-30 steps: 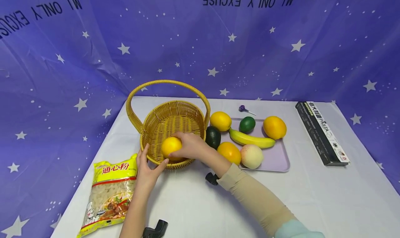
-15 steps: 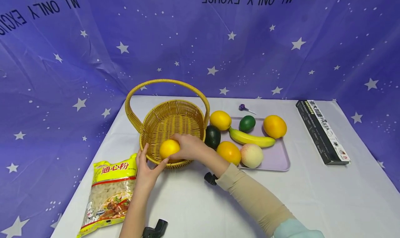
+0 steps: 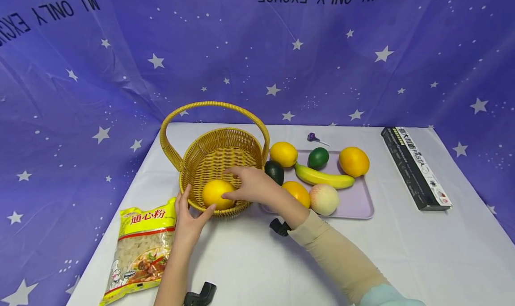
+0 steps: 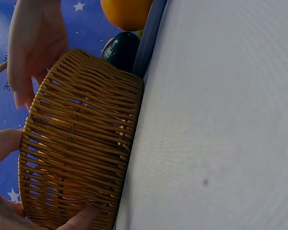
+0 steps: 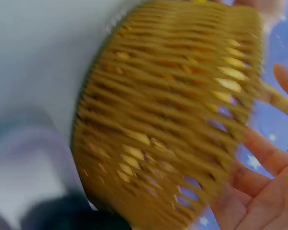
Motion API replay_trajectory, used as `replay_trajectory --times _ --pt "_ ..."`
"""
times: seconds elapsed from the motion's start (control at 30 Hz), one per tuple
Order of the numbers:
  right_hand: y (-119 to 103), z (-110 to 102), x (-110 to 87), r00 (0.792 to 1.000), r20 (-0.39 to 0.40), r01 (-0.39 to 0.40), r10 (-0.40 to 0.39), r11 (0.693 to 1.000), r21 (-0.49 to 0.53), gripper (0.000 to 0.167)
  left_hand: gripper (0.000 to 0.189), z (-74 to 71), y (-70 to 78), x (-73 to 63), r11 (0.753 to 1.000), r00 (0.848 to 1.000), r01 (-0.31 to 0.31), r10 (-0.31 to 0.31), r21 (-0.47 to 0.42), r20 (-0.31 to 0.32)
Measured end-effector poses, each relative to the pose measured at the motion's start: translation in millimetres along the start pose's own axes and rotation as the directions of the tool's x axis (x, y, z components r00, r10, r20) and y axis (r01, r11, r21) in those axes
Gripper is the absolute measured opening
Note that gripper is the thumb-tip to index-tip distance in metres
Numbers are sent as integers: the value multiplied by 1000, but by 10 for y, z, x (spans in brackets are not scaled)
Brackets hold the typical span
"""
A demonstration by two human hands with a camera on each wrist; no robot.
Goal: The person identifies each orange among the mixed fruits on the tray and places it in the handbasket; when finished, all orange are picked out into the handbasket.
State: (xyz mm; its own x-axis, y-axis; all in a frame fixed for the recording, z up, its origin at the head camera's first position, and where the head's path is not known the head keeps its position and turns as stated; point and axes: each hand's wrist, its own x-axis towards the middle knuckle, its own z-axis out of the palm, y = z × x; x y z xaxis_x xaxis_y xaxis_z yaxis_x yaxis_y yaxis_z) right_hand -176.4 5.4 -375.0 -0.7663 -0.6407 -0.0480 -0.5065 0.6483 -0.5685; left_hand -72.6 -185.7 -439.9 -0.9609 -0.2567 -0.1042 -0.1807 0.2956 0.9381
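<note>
Golden wicker forms the round, hoop-handled basket (image 3: 225,138) I'm watching; over it the right hand (image 3: 257,185) hangs loosely spread, gripping nothing, the left hand (image 3: 188,221) touches its rim with splayed fingers, and one smooth, round, orange-yellow fruit (image 3: 215,193) lies inside by the near wall.

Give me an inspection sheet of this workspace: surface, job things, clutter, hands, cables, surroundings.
Surface: white tabletop, no spill seen.
Job things: orange fruit inside wicker basket; lilac tray bears banana, peach and other fruit.
Clutter: yellow food bag, black pasta box, lollipop.
Hands: left hand rests against the basket's near side; right hand is at the orange fruit, fingers spread, contact unclear.
Cables: nothing seen.
Surroundings: purple-blue backdrop with white stars and lettering.
</note>
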Motion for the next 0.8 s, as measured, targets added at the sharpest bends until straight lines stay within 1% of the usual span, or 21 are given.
replay_trajectory --times 0.13,0.23,0.37,0.47,0.53,0.6,0.7,0.8 --pt "44 -223 -168 993 -112 24 -21 999 33 69 93 5 8 -8 1000 1000 -17 17 -22 -2" --pt "75 -404 -333 979 -203 13 6 995 95 73 93 6 10 -10 999 1000 -24 24 -24 -6" --pt "149 -628 -575 951 -301 -11 67 983 184 75 93 8 14 -4 1000 1000 -19 19 -14 -3" --pt "244 -774 -748 919 -380 -18 107 973 230 75 93 8 19 1 1000 1000 -11 11 -12 5" --pt "326 -860 -865 887 -441 -27 141 967 254 75 94 8 22 -1 1000 1000 -3 3 -7 9" --pt "435 -930 -980 847 -501 -33 176 959 280 74 94 7 26 -7 1000 1000 3 -3 -3 13" --pt "646 -1020 -1141 774 -583 -68 246 948 310 74 94 7 26 -13 1000 1000 4 -4 -2 14" --pt "886 -1098 -1272 690 -646 -130 325 934 332 74 94 11 22 -14 1000 1000 0 0 -8 12"
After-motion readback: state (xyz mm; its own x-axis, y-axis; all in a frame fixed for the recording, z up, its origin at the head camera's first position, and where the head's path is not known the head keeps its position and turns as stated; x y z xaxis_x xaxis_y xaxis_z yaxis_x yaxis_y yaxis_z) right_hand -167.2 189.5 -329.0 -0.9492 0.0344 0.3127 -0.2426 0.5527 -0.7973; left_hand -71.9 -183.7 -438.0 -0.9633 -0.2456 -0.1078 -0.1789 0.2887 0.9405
